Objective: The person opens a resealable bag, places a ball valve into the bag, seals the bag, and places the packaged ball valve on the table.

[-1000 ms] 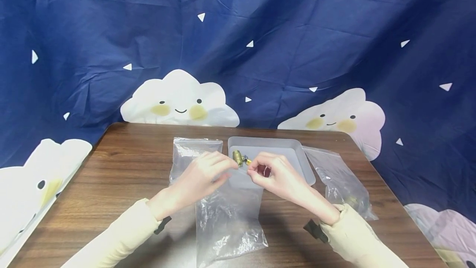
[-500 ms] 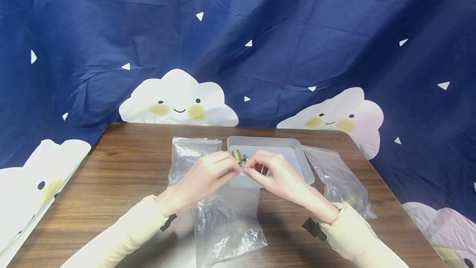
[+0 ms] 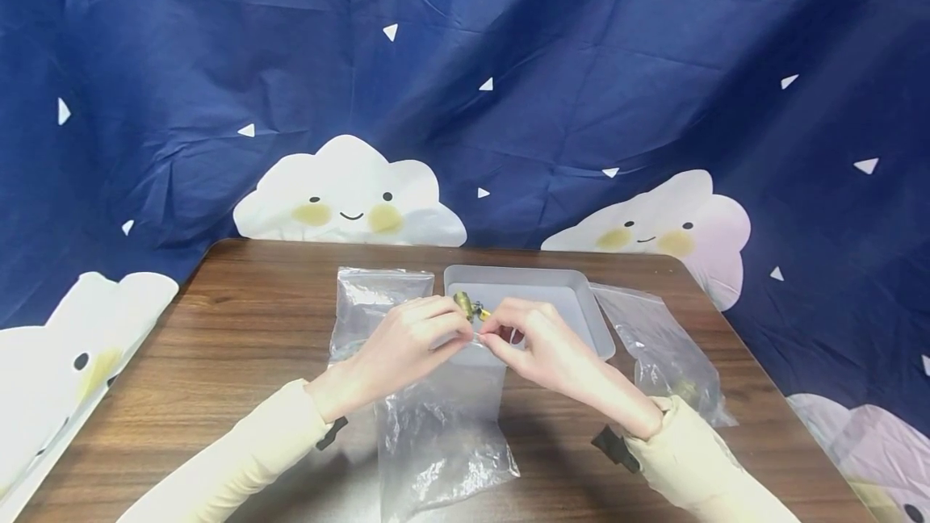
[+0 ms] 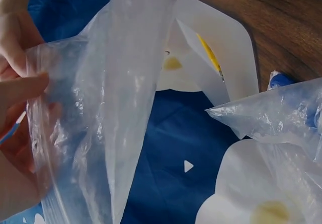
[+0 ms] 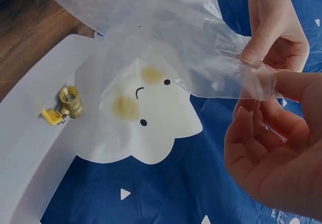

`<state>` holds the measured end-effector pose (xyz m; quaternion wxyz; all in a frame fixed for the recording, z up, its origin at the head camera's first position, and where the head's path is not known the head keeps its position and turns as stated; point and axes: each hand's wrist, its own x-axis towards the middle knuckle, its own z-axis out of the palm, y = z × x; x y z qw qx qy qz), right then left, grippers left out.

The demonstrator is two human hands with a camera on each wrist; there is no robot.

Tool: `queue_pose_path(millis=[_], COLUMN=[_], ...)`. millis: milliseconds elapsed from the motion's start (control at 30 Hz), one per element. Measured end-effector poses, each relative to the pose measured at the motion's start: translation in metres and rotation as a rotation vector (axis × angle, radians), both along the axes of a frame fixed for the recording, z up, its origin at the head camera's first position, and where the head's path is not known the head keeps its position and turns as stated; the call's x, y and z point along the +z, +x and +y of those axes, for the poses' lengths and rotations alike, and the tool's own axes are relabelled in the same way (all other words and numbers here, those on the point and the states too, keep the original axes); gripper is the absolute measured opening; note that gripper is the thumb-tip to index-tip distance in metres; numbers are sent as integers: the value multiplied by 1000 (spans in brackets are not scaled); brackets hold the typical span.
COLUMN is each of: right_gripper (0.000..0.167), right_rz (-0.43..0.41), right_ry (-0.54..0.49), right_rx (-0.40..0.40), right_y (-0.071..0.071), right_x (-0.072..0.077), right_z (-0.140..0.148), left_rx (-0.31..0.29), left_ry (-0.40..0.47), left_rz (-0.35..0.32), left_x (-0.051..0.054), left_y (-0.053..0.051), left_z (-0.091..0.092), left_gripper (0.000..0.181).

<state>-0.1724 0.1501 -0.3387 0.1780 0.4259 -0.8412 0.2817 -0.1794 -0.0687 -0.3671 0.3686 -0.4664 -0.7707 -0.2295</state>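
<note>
A clear zip bag (image 3: 450, 434) hangs between the two hands, its top edge gathered at the fingertips. My left hand (image 3: 403, 341) pinches that edge from the left; my right hand (image 3: 545, 341) pinches it from the right, fingertips close to the left ones. In the right wrist view, the bag (image 5: 166, 38) stretches from the right hand (image 5: 276, 158) and left hand (image 5: 282, 30). Just beyond the fingers, a brass ball valve (image 3: 462, 305) with a yellow handle lies in the grey tray (image 3: 581, 297). The same valve (image 5: 71, 103) shows fully in the right wrist view.
Left of the tray lies another clear bag (image 3: 374, 289), partly under the left hand; something blue shows inside its bag film (image 4: 292, 118) in the left wrist view. A third clear bag (image 3: 664, 345) with a brass-coloured piece lies at right on the wooden table (image 3: 240, 321).
My left hand has moved right and its fingers have closed on the bag's edge beside the right hand. The right hand has shifted only slightly. The valve stays in the tray.
</note>
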Motion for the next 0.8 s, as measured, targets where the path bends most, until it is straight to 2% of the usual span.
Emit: queue_pose_path(millis=[100, 200, 367, 600, 800], right_gripper=[7, 7, 7, 11, 11], right_rz=[-20, -29, -8, 57, 75], right_ry=[-11, -23, -41, -90, -114], right_rx=[-25, -51, -86, -125, -167], right_y=[-1, -1, 0, 2, 3], right_x=[-2, -3, -5, -9, -11], right_z=[0, 0, -3, -6, -8], left_rx=[4, -8, -29, -71, -83], left_ry=[21, 41, 67, 104, 116], left_rz=[-19, -12, 16, -4, -20], left_x=[-1, -2, -4, -8, -7], left_y=[0, 0, -2, -5, -3], left_z=[1, 1, 2, 2, 3], left_gripper=[13, 17, 20, 15, 14])
